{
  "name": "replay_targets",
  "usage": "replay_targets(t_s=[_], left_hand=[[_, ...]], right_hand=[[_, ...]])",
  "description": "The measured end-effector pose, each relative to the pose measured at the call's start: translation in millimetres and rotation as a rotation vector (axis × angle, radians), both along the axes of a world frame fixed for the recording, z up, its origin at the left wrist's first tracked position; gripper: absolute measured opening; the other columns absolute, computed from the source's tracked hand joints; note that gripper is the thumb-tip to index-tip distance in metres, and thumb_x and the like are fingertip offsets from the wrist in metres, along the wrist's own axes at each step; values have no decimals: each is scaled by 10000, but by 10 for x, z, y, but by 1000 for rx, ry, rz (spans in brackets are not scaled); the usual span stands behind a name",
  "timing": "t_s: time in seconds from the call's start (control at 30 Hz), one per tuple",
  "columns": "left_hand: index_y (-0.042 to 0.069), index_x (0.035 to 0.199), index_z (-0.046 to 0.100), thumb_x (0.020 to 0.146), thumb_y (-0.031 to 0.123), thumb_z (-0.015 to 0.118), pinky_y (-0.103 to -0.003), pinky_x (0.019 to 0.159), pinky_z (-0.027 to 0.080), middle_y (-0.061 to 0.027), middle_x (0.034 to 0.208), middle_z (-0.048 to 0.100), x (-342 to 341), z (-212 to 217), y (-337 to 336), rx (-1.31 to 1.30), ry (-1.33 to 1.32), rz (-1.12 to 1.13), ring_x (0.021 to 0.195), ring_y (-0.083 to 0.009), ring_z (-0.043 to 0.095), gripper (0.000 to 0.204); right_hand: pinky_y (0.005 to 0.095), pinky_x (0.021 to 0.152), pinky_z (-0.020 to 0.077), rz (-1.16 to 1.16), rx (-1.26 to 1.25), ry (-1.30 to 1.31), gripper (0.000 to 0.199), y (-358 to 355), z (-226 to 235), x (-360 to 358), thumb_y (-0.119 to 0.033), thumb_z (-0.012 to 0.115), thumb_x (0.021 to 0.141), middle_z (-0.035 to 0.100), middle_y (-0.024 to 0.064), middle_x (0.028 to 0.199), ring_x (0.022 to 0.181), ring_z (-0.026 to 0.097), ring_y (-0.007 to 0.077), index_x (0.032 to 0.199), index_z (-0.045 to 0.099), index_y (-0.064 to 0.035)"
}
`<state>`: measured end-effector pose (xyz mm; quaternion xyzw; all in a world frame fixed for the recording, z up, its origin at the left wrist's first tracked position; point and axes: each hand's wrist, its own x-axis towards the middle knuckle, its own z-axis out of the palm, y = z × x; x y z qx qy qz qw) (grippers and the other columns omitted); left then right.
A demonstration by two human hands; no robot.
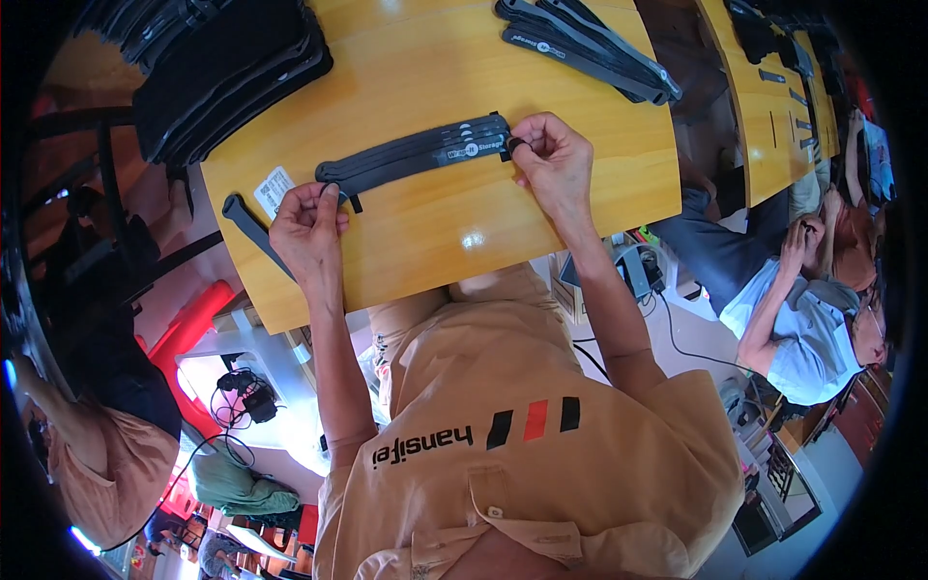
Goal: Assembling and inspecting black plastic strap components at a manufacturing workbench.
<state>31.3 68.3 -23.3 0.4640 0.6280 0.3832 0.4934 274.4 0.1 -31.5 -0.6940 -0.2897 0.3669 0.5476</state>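
The wooden bench (416,227) fills most of my view, with a big heap of black straps (227,72) at its far left corner and a smaller fan of loose straps (590,43) at the far right. In the middle lies the bundle of straps (416,153) I am working on, stretched left to right between my hands. My left hand (307,227) pinches the left end, fingers closed on the small tab there. My right hand (553,159) has its grip closed on the right end, thumb and forefinger nipped tight. A white label (275,188) sits just left of the bundle, and one stray strap (253,230) hangs over the left edge. I judge the layers could slide apart and fan out if either pinch slackens, and the stray strap could drop off the edge if nudged
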Motion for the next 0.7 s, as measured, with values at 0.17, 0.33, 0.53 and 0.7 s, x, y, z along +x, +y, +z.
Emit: replay_targets(t_s=[0.17,0.33,0.53,0.7], left_hand=[[-19,819,586,802,45,638,-176,466,435,-21,648,567,16,6,0,1,7,-1,511,-58,522,84],[-20,823,585,802,39,633,-174,458,426,-22,630,562,24,5,-1,5,24,9,501,-54,516,79],[-23,820,580,801,40,634,-173,447,412,-21,629,561,30,7,-1,13,37,7,494,-52,510,85],[-19,814,581,800,41,636,-178,440,407,-21,629,561,58,37,-8,34,84,6,492,-51,507,82]], right_hand=[[188,395,438,-2,3,-13,123,-3,23,2,85,567,696,578,16,644,517,513,36,790,604,14],[187,393,435,-11,-4,-18,117,4,48,-16,84,570,697,577,17,641,511,509,34,783,607,13],[186,392,433,-9,-3,-37,120,2,31,-21,86,568,695,571,12,633,509,510,34,781,605,11],[188,392,430,-13,12,-46,118,-3,-5,-29,88,569,686,565,13,624,503,510,36,770,601,12]])
